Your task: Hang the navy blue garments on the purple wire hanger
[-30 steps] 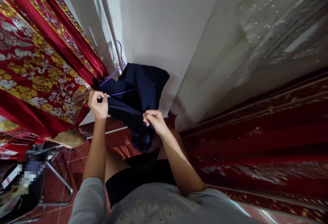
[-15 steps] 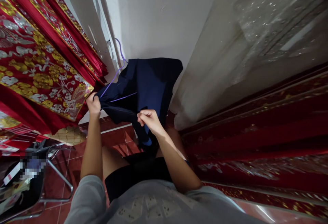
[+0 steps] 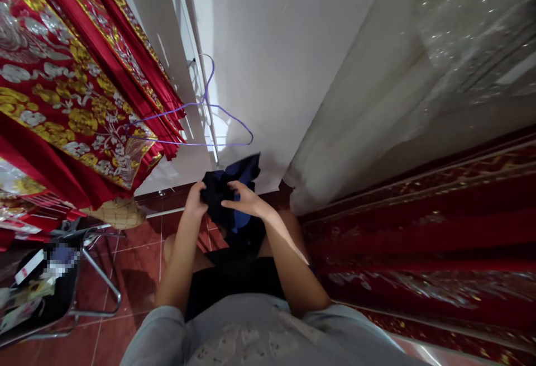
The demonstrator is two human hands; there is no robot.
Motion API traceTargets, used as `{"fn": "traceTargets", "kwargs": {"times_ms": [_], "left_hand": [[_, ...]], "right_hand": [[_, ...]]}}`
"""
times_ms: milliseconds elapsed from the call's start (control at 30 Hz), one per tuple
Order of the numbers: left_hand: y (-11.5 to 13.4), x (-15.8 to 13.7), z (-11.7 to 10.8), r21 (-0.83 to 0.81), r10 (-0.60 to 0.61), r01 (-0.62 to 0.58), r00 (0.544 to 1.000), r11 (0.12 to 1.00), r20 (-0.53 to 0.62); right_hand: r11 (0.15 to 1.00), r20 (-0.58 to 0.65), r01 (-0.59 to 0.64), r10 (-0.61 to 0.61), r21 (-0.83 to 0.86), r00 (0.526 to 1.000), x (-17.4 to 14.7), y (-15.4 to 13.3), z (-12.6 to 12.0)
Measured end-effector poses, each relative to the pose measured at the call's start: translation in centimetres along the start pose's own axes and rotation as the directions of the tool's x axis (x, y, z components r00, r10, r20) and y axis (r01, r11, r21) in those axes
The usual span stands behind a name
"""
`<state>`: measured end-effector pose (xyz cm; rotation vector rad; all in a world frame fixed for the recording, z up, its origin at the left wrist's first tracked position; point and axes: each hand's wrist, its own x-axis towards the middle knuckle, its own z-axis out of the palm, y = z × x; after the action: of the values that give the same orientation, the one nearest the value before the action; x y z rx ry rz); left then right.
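Note:
A dark navy garment (image 3: 240, 232), bunched up with a brighter blue area showing, hangs between my hands in front of my knees. My left hand (image 3: 195, 201) is closed on its left edge, with the fingertips partly hidden in the cloth. Over the front of the garment, my right hand (image 3: 247, 201) has its thumb and fingers apart, close against the dark fabric. Above and beyond both hands, a thin purple clothes hanger (image 3: 190, 144) hangs bare near the pale wall, apart from the garment.
Red cloth with gold and silver embroidery (image 3: 79, 103) hangs at the left. A black folding chair (image 3: 69, 293) with items on it stands on the red tiled floor (image 3: 134, 276). Whitish sheer material (image 3: 347, 114) and more red embroidered fabric (image 3: 419, 215) fill the right.
The garment has come off the purple hanger and dropped lower, nearer my body. My left hand has moved right and down with it. My right hand's fingers have spread.

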<state>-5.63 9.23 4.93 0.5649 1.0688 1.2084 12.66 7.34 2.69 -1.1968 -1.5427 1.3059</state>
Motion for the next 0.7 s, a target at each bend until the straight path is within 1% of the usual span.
{"fn": "traceTargets", "kwargs": {"times_ms": [33, 67, 100, 133, 167, 233, 300, 333, 367, 400, 433, 500, 533, 567, 600, 633, 667, 700], "left_hand": [[0.1, -0.6, 0.8, 0.012, 0.047, -0.047, 0.999, 0.999, 0.014], [0.2, -1.3, 1.7, 0.038, 0.126, -0.127, 0.992, 0.991, 0.026], [0.4, -2.0, 2.6, 0.082, 0.232, -0.235, 0.972, 0.969, 0.042], [0.7, -2.8, 3.3, 0.146, 0.349, -0.355, 0.935, 0.924, 0.067], [0.9, -3.6, 4.0, 0.221, 0.462, -0.472, 0.881, 0.854, 0.098], [1.5, -4.9, 4.8, 0.378, 0.648, -0.651, 0.745, 0.658, 0.157], [2.3, -5.7, 4.8, 0.492, 0.763, -0.741, 0.611, 0.458, 0.211], [2.7, -5.8, 4.5, 0.511, 0.786, -0.764, 0.568, 0.394, 0.243], [3.1, -5.8, 4.2, 0.503, 0.776, -0.775, 0.565, 0.383, 0.280], [3.4, -5.6, 3.8, 0.471, 0.731, -0.769, 0.604, 0.432, 0.317], [3.6, -5.5, 3.3, 0.423, 0.659, -0.739, 0.666, 0.524, 0.348], [3.8, -5.2, 2.3, 0.331, 0.490, -0.607, 0.787, 0.722, 0.373], [3.7, -5.3, 1.8, 0.302, 0.417, -0.531, 0.831, 0.792, 0.367], [3.5, -5.3, 1.4, 0.287, 0.358, -0.467, 0.861, 0.836, 0.361], [3.3, -5.5, 0.9, 0.290, 0.304, -0.418, 0.879, 0.861, 0.366], [3.1, -5.7, 0.4, 0.316, 0.251, -0.384, 0.887, 0.868, 0.388], [3.0, -5.9, -0.1, 0.360, 0.213, -0.377, 0.883, 0.853, 0.419], [2.9, -6.1, -0.6, 0.420, 0.195, -0.400, 0.871, 0.815, 0.451]], "right_hand": [[0.999, 0.061, 0.040, -0.040, 0.000, 0.997, -0.2, 0.0, 0.1], [0.997, 0.129, 0.079, -0.081, 0.017, 0.988, -0.4, -0.2, 0.4], [0.993, 0.182, 0.111, -0.117, 0.043, 0.976, -0.6, -0.6, 0.7], [0.988, 0.198, 0.136, -0.148, 0.075, 0.969, -0.8, -1.2, 1.2], [0.980, 0.175, 0.160, -0.178, 0.115, 0.968, -1.0, -1.8, 1.6], [0.957, 0.081, 0.204, -0.224, 0.208, 0.971, -1.1, -3.1, 2.3], [0.928, 0.010, 0.256, -0.268, 0.270, 0.963, -1.1, -4.4, 2.3], [0.920, -0.008, 0.277, -0.286, 0.277, 0.958, -1.0, -5.0, 2.1], [0.919, -0.004, 0.289, -0.299, 0.269, 0.954, -0.9, -5.6, 1.6], [0.924, 0.017, 0.290, -0.304, 0.250, 0.953, -0.7, -6.2, 0.9], [0.934, 0.059, 0.279, -0.299, 0.222, 0.953, -0.5, -6.8, 0.0], [0.957, 0.199, 0.256, -0.280, 0.137, 0.939, 0.0, -8.4, -2.1], [0.960, 0.274, 0.267, -0.280, 0.084, 0.920, 0.4, -9.3, -3.3], [0.952, 0.331, 0.303, -0.298, 0.037, 0.895, 0.9, -10.2, -4.5], [0.935, 0.349, 0.354, -0.331, -0.003, 0.877, 1.4, -11.2, -5.7], [0.914, 0.347, 0.404, -0.368, -0.036, 0.863, 2.1, -12.1, -6.7], [0.892, 0.313, 0.447, -0.407, -0.065, 0.858, 2.8, -12.8, -7.5], [0.873, 0.249, 0.478, -0.444, -0.094, 0.861, 3.8, -13.3, -8.2]]}}
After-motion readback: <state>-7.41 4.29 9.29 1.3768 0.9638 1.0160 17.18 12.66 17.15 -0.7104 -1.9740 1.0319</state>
